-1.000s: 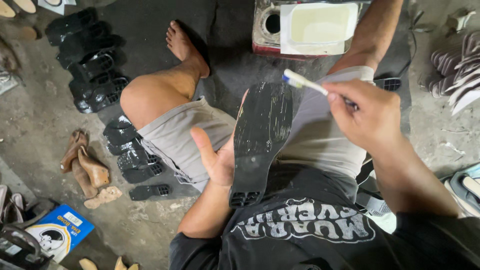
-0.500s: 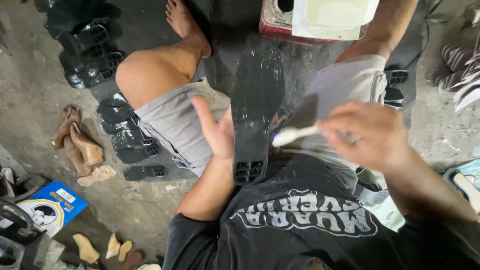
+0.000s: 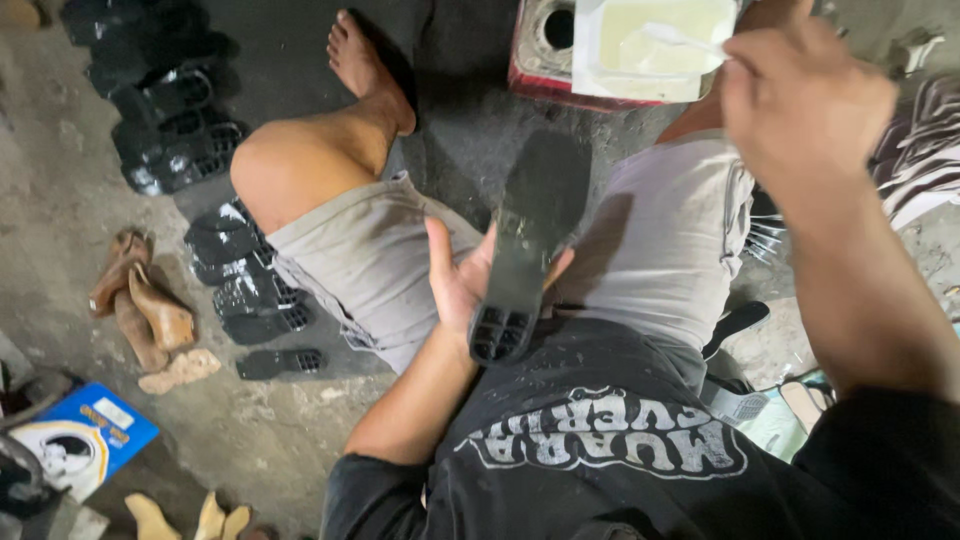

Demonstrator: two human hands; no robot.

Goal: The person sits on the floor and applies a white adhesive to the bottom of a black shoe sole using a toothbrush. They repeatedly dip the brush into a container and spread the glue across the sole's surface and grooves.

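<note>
Shoe sole (image 3: pixel 528 245), black, long axis running from the lap toward the tub, lies across the open left hand (image 3: pixel 462 285), fingers spread beneath it, heel end nearest the body. Glue tub (image 3: pixel 650 45), pale, rests at the far edge of the floor (image 3: pixel 60 200). Right hand (image 3: pixel 800 100), closed round a brush (image 3: pixel 680 38), reaches into the tub, well apart from the sole.
</note>
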